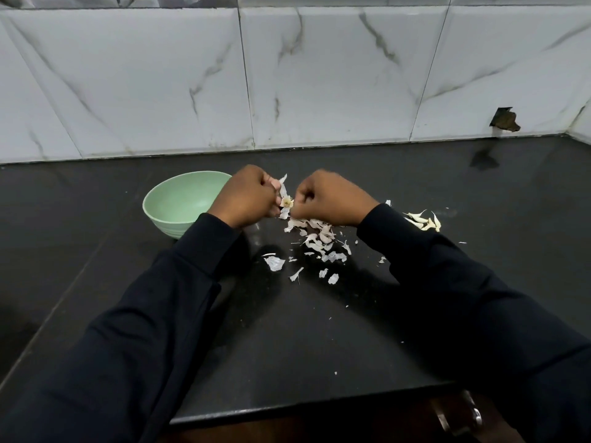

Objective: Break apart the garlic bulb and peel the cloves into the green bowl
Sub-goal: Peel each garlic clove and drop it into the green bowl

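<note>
Dark sleeves [153,314], left hand [246,195] and right hand [331,198], fingers [303,204] tight around garlic bulb [286,202], beside green bowl [179,199].

A single wide-angle view looks from the person's head, forward and steeply down along two dark-sleeved forearms [144,314] onto the black stone surface [96,193]. It sits close, and the arms fill the lower frame. The white marble-veined tiled wall [319,75] spans the top.
</note>
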